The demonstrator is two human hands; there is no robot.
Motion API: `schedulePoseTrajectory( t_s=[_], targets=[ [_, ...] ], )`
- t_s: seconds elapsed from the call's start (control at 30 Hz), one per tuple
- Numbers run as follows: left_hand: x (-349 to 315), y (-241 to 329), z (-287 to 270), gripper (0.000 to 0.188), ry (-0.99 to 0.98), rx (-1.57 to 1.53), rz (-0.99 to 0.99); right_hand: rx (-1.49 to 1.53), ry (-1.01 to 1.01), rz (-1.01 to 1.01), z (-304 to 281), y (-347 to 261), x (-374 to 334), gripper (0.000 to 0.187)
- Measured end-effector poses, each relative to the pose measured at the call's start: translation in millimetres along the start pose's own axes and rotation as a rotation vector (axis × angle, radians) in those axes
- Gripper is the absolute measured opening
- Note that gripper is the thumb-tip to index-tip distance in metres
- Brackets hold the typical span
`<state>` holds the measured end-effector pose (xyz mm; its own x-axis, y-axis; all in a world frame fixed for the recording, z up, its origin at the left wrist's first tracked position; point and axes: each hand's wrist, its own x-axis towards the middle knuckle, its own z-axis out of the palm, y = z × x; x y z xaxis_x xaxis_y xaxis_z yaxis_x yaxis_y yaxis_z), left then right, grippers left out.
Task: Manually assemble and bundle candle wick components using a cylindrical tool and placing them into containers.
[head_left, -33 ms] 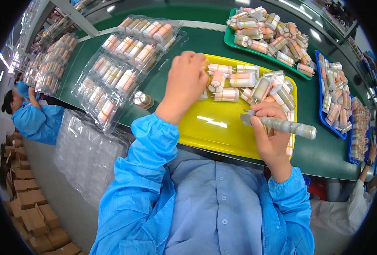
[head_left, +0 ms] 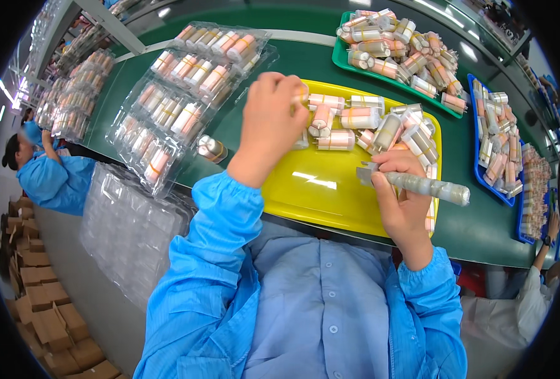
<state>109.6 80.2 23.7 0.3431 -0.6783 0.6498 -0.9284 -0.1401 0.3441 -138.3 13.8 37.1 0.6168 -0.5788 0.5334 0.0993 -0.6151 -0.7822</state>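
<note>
My left hand (head_left: 272, 120) is at the far left corner of the yellow tray (head_left: 305, 205). Its bent fingers close on a pale pink cylindrical part (head_left: 300, 94), partly hidden behind them. Beside it in the tray lie several pink, white and grey cylindrical parts (head_left: 359, 118) wrapped with yellow bands. Over the tray's right side, my right hand (head_left: 403, 199) grips a hand tool (head_left: 434, 189) with a thick, pale wrapped handle. The tool's flat metal end (head_left: 364, 172) sticks out past my thumb toward the left.
Left of the tray, clear plastic blister trays (head_left: 182, 95) hold rows of banded parts. One part (head_left: 212, 148) stands beside them on the green table (head_left: 229, 167). A green tray (head_left: 381, 74) and a blue tray (head_left: 482, 177) are heaped with parts. Another person (head_left: 56, 174) works at far left.
My left hand has shifted slightly left with the pink cylindrical part at its fingertips. My right hand and the tool have stayed in place.
</note>
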Motion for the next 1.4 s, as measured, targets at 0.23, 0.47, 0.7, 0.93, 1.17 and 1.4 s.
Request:
schedulePoseTrajectory(
  t_s=[0.23, 0.47, 0.7, 0.93, 1.17, 1.4],
  targets=[
    [-44.2, 65.5, -76.7, 0.049, -0.249, -0.283, 0.056, 0.059, 0.027, -0.057, 5.7, -5.3, 2.5, 0.018],
    [-81.8, 70.0, -40.1, 0.054, -0.33, -0.438, -0.058, -0.002, -0.061, 0.014, 18.9, 0.4, -2.4, 0.016],
    [-86.9, 66.4, -37.4, 0.056, -0.314, -0.504, -0.042, -0.056, -0.123, -0.014, 23.5, -5.1, -0.7, 0.013],
    [-85.4, 71.1, -36.9, 0.055, -0.256, -0.367, -0.052, -0.047, -0.169, 0.035, 24.2, -5.2, -1.4, 0.012],
    [-91.2, 64.9, -37.8, 0.058, -0.309, -0.547, -0.126, 0.089, -0.095, 0.083, 19.1, -3.3, 1.7, 0.012],
    [-90.9, 62.5, -36.8, 0.063, -0.328, -0.614, -0.1, -0.028, -0.212, 0.086, 19.8, -3.2, 5.5, 0.014]
  ],
)
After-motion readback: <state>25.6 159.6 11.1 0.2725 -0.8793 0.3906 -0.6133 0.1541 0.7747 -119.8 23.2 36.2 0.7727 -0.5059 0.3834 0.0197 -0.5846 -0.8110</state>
